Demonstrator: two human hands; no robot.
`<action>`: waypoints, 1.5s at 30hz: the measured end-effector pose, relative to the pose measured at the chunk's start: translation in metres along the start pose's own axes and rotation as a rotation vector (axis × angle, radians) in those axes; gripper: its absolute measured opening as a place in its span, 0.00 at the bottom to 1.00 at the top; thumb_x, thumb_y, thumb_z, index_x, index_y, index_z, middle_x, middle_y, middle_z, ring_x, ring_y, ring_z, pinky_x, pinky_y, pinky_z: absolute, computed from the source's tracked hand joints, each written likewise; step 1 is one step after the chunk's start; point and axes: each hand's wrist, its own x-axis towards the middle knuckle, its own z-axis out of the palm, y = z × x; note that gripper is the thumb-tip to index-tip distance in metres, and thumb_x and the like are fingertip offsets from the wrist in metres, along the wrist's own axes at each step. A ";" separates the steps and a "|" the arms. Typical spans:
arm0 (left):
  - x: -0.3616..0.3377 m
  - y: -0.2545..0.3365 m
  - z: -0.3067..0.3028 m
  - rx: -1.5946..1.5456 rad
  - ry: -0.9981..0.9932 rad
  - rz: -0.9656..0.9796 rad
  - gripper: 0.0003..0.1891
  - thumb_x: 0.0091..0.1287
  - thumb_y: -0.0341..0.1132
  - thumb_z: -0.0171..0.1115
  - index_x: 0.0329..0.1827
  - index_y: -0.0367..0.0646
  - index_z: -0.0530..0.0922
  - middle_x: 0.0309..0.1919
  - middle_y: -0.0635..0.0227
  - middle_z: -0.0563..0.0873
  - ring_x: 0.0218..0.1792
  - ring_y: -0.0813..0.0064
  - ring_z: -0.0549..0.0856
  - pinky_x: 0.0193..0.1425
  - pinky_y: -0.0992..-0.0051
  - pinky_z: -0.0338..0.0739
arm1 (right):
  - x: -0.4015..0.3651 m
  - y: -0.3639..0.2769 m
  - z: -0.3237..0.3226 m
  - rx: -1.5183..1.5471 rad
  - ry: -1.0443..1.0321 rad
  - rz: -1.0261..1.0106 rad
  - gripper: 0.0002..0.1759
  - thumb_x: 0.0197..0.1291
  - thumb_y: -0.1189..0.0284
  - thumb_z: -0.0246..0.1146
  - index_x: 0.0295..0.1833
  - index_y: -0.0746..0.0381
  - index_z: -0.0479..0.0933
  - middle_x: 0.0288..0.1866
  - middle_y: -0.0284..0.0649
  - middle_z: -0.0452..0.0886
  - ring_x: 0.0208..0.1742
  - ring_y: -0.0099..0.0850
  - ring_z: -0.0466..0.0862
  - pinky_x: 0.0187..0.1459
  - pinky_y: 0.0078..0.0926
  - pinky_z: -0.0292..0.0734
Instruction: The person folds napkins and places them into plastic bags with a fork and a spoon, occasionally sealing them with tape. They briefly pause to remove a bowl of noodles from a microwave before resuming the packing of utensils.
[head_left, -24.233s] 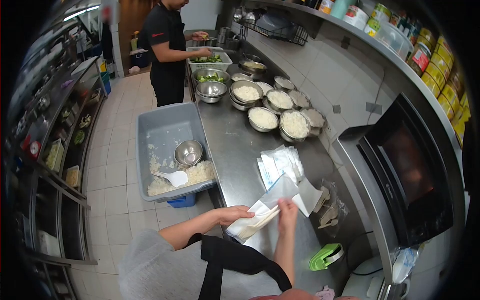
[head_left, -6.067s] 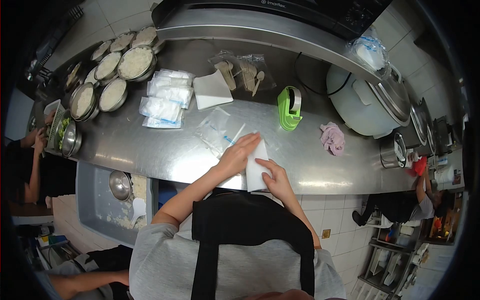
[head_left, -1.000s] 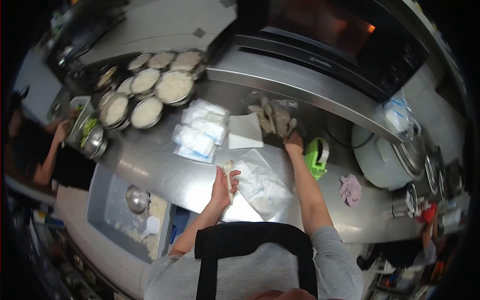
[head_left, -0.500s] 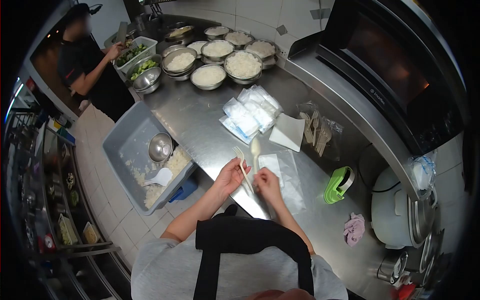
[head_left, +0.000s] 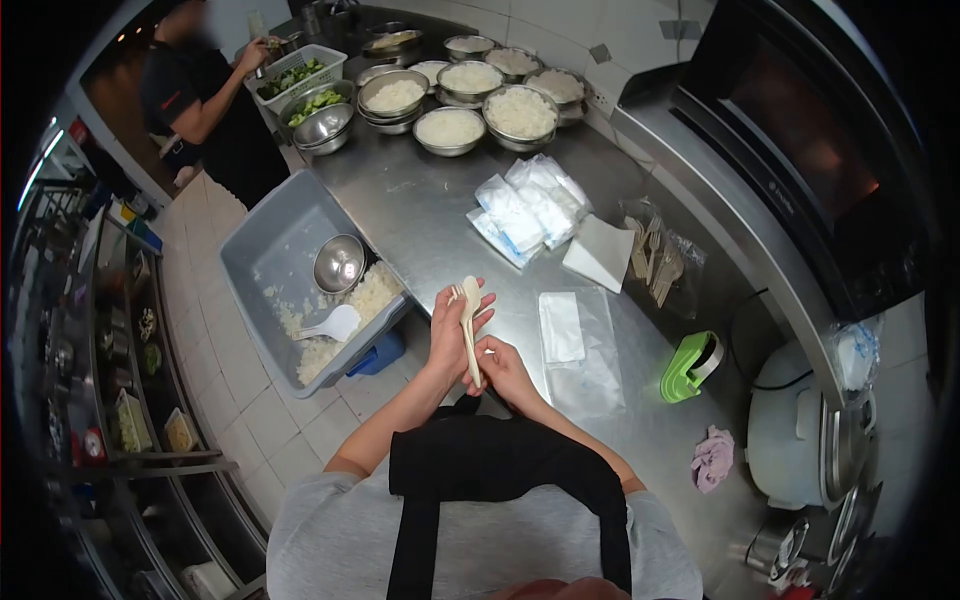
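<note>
A pale spoon (head_left: 469,320) lies over a pale fork (head_left: 457,294) across my left hand (head_left: 448,335), whose fingers curl around the pair. My right hand (head_left: 503,374) pinches the lower end of the handles. Both hands are at the near edge of the steel counter. Just right of them, a folded white napkin (head_left: 562,328) rests on a clear plastic bag (head_left: 598,385). Farther back are a pile of wrapped white packets (head_left: 528,212), a stack of white napkins (head_left: 600,254) and a clear bag of wooden cutlery (head_left: 662,262).
Metal bowls of rice (head_left: 450,128) stand at the back. A grey tub (head_left: 270,330) at left holds rice, a bowl and a white scoop. On the right are a green tape dispenser (head_left: 690,368), a pink cloth (head_left: 713,458) and a large pot (head_left: 790,435). A co-worker (head_left: 210,100) stands back left.
The spoon has been picked up from the counter and brought over the fork. Both hands have come together, my right hand moving left. The view has shifted slightly.
</note>
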 end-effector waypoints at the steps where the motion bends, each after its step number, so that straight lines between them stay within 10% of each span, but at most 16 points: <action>1: -0.001 0.001 0.004 0.023 0.018 0.020 0.13 0.70 0.32 0.42 0.56 0.42 0.62 0.51 0.59 0.74 0.46 0.71 0.78 0.43 0.78 0.77 | -0.001 0.003 -0.001 0.026 0.013 -0.010 0.09 0.68 0.70 0.46 0.43 0.65 0.67 0.25 0.41 0.79 0.21 0.25 0.79 0.24 0.18 0.75; 8: 0.020 -0.010 0.015 -0.031 0.045 0.093 0.09 0.69 0.39 0.52 0.44 0.45 0.70 0.36 0.71 0.74 0.30 0.83 0.73 0.31 0.85 0.70 | -0.032 0.000 0.003 -0.321 0.219 -0.323 0.19 0.67 0.75 0.44 0.62 0.65 0.65 0.25 0.35 0.75 0.23 0.20 0.73 0.29 0.18 0.72; 14: 0.023 -0.040 0.035 -0.334 -0.560 -0.244 0.13 0.68 0.46 0.53 0.40 0.46 0.68 0.25 0.75 0.70 0.24 0.86 0.68 0.22 0.88 0.61 | -0.058 0.012 -0.019 0.207 0.375 -0.388 0.19 0.67 0.73 0.47 0.60 0.68 0.67 0.29 0.36 0.75 0.25 0.21 0.74 0.31 0.18 0.73; 17: -0.011 -0.049 0.091 0.118 -0.462 -0.247 0.20 0.66 0.38 0.55 0.56 0.38 0.66 0.36 0.70 0.75 0.34 0.82 0.75 0.37 0.82 0.71 | -0.094 0.016 -0.045 0.174 0.622 -0.390 0.13 0.67 0.72 0.48 0.48 0.70 0.72 0.28 0.38 0.77 0.24 0.21 0.78 0.29 0.18 0.75; 21: -0.024 -0.094 0.077 1.096 -1.153 0.051 0.26 0.50 0.34 0.67 0.54 0.42 0.71 0.40 0.68 0.76 0.38 0.75 0.77 0.41 0.76 0.73 | -0.189 0.019 -0.055 0.074 1.133 -0.443 0.12 0.65 0.73 0.49 0.44 0.70 0.74 0.23 0.37 0.77 0.20 0.22 0.76 0.24 0.18 0.74; 22: -0.031 -0.103 0.072 1.207 -1.340 0.444 0.28 0.48 0.36 0.68 0.55 0.43 0.71 0.39 0.64 0.75 0.37 0.67 0.77 0.38 0.72 0.74 | -0.213 0.029 -0.054 0.084 1.154 -0.423 0.12 0.64 0.73 0.50 0.44 0.70 0.74 0.21 0.38 0.76 0.19 0.22 0.75 0.23 0.17 0.72; 24: -0.040 -0.112 0.066 1.279 -1.395 0.560 0.26 0.49 0.35 0.66 0.54 0.44 0.71 0.38 0.61 0.75 0.40 0.61 0.77 0.38 0.67 0.75 | -0.247 0.051 -0.042 0.116 1.176 -0.318 0.12 0.63 0.73 0.50 0.43 0.71 0.75 0.19 0.38 0.75 0.16 0.21 0.73 0.19 0.16 0.69; 36: -0.029 -0.111 0.051 1.156 -1.584 0.324 0.18 0.56 0.30 0.59 0.51 0.42 0.73 0.32 0.62 0.76 0.35 0.64 0.79 0.38 0.70 0.75 | -0.164 0.073 -0.074 0.310 1.059 -0.183 0.12 0.63 0.71 0.53 0.35 0.69 0.75 0.16 0.36 0.73 0.13 0.21 0.71 0.16 0.16 0.66; 43: 0.072 -0.157 0.114 1.341 -1.485 0.729 0.17 0.58 0.34 0.53 0.50 0.42 0.75 0.52 0.59 0.74 0.58 0.59 0.68 0.60 0.65 0.65 | -0.144 0.058 -0.106 0.176 1.018 -0.159 0.11 0.62 0.70 0.55 0.33 0.66 0.76 0.14 0.33 0.71 0.10 0.18 0.65 0.12 0.14 0.58; 45: 0.086 -0.170 0.128 1.594 -1.810 0.770 0.13 0.55 0.33 0.54 0.42 0.42 0.78 0.53 0.61 0.73 0.58 0.60 0.68 0.59 0.68 0.65 | -0.141 0.054 -0.112 0.116 1.016 -0.148 0.11 0.62 0.70 0.55 0.33 0.66 0.76 0.14 0.32 0.71 0.10 0.17 0.63 0.12 0.14 0.57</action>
